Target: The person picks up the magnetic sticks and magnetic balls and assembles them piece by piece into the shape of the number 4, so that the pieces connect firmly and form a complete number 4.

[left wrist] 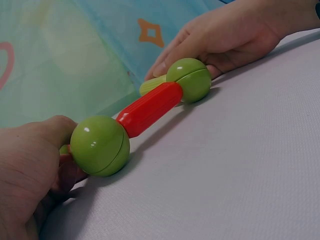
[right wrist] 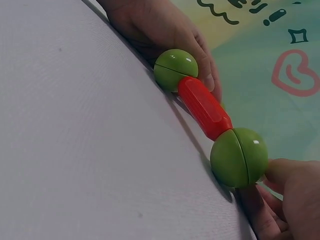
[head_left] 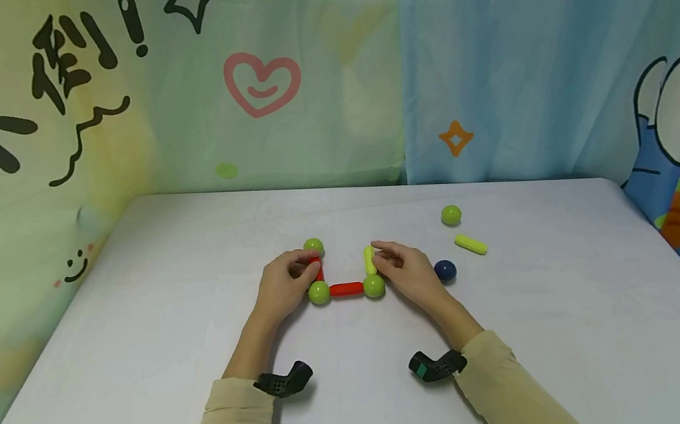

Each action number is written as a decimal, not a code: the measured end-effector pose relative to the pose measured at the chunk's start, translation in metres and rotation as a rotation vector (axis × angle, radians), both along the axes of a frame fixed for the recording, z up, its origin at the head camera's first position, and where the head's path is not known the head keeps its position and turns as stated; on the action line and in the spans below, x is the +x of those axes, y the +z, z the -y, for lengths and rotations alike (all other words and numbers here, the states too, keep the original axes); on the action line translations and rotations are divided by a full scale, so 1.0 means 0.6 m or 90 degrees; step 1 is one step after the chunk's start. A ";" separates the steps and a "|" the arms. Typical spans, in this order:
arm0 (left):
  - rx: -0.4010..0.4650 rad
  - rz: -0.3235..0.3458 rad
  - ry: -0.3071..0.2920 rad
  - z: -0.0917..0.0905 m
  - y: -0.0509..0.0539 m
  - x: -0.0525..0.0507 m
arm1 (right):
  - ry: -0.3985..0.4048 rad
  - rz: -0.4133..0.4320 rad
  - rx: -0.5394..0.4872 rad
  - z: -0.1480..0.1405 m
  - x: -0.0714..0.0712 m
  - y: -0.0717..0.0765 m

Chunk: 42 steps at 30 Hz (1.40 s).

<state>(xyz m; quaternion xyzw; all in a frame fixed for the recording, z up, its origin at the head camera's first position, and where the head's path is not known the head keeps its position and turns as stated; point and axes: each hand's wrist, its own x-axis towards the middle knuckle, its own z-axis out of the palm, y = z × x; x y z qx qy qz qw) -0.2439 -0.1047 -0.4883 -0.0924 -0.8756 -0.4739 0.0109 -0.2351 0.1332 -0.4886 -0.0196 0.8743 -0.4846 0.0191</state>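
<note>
One U-shaped frame (head_left: 347, 289) lies on the tabletop (head_left: 359, 416), and its open side looks away from me. The left hand (head_left: 283, 284) pinches the left red stick (head_left: 320, 273) between thumb and fingers; a far green ball (head_left: 313, 246) sits at the stick's far end, and a near-left green ball (head_left: 319, 293) at its near end. From there a red crossbar (left wrist: 150, 110) reaches to the near-right green ball (head_left: 374, 286), where a yellow stick (head_left: 369, 260) begins. The right hand (head_left: 408, 274) has its thumb and fingers curled at this yellow stick, and as far as I can see, it grips it.

I judge these pieces to be light, stiff plastic, smooth and not fragile. The balls could roll or slip, so I would take hold of each stick along its faceted sides, around the middle. The joints seem to me the weak place; I would move the frame gently, with both sides supported. To the right, apart from the frame, lie a loose green ball (head_left: 451, 215), a loose yellow stick (head_left: 470, 244) and a dark blue ball (head_left: 446, 270), the last one near the right hand.
</note>
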 end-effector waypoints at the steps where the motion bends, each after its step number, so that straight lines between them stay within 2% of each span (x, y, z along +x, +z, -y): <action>1: 0.000 0.000 0.001 0.000 -0.001 0.000 | -0.003 0.000 -0.005 0.000 0.000 0.001; 7: -0.002 -0.006 0.000 0.001 -0.003 -0.002 | -0.001 -0.003 -0.020 0.000 0.001 0.003; 18: -0.003 -0.009 0.000 0.000 0.000 0.000 | 0.012 -0.010 -0.008 -0.002 0.001 0.001; 42: -0.004 -0.013 -0.001 0.001 -0.002 -0.001 | -0.001 -0.012 0.000 -0.001 0.005 0.008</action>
